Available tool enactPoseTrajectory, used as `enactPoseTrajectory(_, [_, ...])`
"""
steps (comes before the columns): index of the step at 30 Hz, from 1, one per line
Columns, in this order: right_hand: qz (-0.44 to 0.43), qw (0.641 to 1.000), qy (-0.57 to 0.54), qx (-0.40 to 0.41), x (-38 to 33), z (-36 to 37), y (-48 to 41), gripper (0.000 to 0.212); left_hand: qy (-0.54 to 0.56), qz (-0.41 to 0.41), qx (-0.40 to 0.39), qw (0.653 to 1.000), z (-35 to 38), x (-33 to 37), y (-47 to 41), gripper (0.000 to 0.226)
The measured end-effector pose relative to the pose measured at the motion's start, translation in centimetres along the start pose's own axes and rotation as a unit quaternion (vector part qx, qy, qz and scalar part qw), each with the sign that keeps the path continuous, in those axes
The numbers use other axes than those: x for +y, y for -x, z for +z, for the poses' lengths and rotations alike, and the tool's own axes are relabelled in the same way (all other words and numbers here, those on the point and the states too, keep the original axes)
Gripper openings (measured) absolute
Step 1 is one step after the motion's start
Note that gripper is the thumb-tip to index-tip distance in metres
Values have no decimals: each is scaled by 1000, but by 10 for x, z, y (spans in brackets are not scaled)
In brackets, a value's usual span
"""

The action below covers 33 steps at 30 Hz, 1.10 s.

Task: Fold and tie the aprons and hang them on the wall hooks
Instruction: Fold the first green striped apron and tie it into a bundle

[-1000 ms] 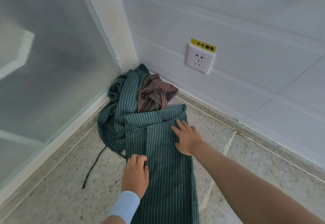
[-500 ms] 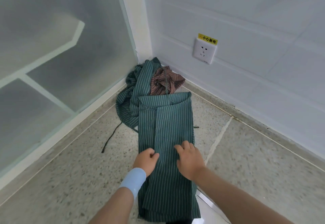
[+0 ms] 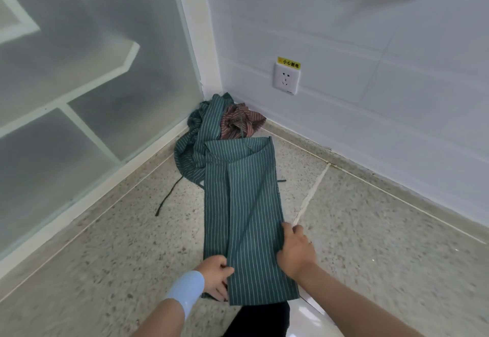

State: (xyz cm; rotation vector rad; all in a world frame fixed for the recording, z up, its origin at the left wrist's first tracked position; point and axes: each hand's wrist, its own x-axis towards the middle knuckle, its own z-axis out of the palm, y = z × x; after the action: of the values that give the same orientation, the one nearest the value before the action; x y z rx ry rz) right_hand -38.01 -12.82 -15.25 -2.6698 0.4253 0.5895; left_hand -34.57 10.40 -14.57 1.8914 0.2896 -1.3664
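My left hand (image 3: 215, 274) and right hand (image 3: 296, 253) curl their fingers around the near edges of the green striped apron (image 3: 246, 199), which stretches lengthwise away from me.

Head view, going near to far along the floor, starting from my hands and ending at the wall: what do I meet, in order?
Left hand → right hand → folded green apron stretching away from the hands → brown striped apron in the corner → wall socket.

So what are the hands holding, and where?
Both hold the green striped apron near its close end: the left hand pinches the middle flap's edge, the right hand grips its right edge.
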Motion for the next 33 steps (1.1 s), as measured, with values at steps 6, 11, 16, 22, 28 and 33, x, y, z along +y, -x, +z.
enactPoseTrajectory(6, [107,987,-109,-55,15,8,15,39,-138,17,16,990,23,-10,3,8])
enactPoseTrajectory(11, [122,988,-78,-50,24,15,29,27,-282,155,267,908,28,-16,5,16])
enactPoseTrajectory(16, [123,984,-84,-102,16,26,35,12,-482,269,215,806,31,-16,0,44])
enactPoseTrajectory(22, [139,949,-269,-91,20,39,31,19,-516,105,166,834,16,-32,-11,65])
enactPoseTrajectory(28, [87,872,-481,-20,6,19,40,36,-407,248,162,864,32,-17,12,102])
enactPoseTrajectory(33, [15,789,-611,-57,-18,-17,38,39,-396,265,210,854,55,-2,16,104])
